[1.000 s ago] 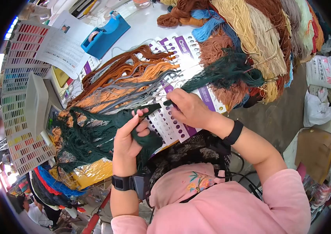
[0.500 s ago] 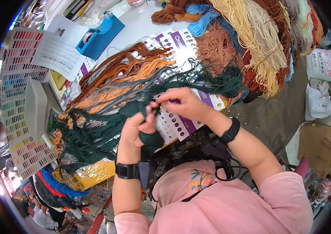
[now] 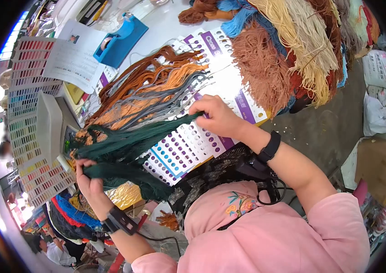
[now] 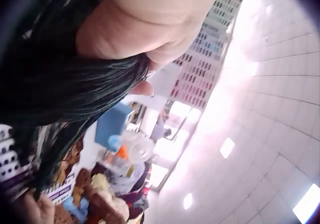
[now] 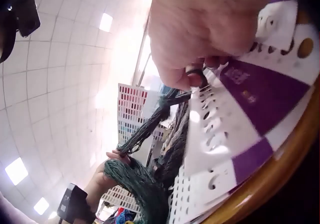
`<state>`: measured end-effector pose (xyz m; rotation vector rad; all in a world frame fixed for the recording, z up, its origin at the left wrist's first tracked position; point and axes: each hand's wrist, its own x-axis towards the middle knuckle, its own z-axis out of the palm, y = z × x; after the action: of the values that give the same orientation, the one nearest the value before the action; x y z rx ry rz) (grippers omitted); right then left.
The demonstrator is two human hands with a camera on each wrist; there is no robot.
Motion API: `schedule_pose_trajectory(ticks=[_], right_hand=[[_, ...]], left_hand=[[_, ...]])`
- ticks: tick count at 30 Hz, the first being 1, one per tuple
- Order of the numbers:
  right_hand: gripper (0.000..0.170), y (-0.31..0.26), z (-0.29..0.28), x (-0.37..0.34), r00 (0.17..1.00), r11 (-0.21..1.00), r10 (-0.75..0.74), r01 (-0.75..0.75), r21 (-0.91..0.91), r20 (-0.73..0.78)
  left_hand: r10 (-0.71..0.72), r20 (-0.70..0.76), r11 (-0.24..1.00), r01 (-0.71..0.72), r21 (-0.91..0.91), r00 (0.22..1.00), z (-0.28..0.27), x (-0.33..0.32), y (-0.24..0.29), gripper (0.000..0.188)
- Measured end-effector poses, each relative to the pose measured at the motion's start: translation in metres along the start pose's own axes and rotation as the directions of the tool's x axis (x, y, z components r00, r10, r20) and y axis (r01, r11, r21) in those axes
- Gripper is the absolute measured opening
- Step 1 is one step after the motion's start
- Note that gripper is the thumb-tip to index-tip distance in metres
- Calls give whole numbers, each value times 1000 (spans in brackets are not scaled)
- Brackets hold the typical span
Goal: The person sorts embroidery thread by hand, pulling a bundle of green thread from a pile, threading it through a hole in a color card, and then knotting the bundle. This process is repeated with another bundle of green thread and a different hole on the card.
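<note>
Left hand: we saw the left hand (image 3: 90, 184) clamped on the dark green thread (image 3: 149, 133), its fingers curled round the strands near their left end.
Right hand: we saw the right hand (image 3: 216, 117) with its fingers together, pinching the other end of that thread over the cards.
Green strands: we found one stretch running fairly straight leftward from the right fingertips, while a looser part hung from the left hand toward the person's lap.
Cards: beneath the right hand we saw white-and-purple perforated cards (image 3: 195, 148) overlapping on the table (image 3: 168, 27).
Other threads: just beyond the green we saw orange threads (image 3: 156, 88) and brown threads (image 3: 120, 86) laid side by side.
Right edge: we saw a rust-pink bundle (image 3: 261, 66) beside the cards.
Farther off: we saw a blue tape dispenser (image 3: 122, 43) near a printed sheet (image 3: 72, 63).
</note>
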<state>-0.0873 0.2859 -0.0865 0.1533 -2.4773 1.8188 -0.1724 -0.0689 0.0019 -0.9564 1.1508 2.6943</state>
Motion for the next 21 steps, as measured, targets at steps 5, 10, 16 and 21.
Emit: schedule_pose_trajectory(ticks=[5, 10, 16, 21], right_hand=[[16, 9, 9, 0, 989, 982, -146, 141, -125, -31], [13, 9, 7, 2, 996, 948, 91, -80, 308, -22], [27, -4, 15, -2, 995, 949, -87, 69, -308, -45], [32, 4, 26, 1, 986, 922, -105, 49, -383, -127]], left_hand=[[346, 421, 460, -542, 703, 839, 54, -44, -94, 25], [-200, 431, 273, -373, 887, 880, 67, -50, -184, 20], [-240, 196, 428, -78, 901, 951, 62, -33, -103, 16], [-120, 93, 680, 14, 733, 988, 11, -24, 12, 16]])
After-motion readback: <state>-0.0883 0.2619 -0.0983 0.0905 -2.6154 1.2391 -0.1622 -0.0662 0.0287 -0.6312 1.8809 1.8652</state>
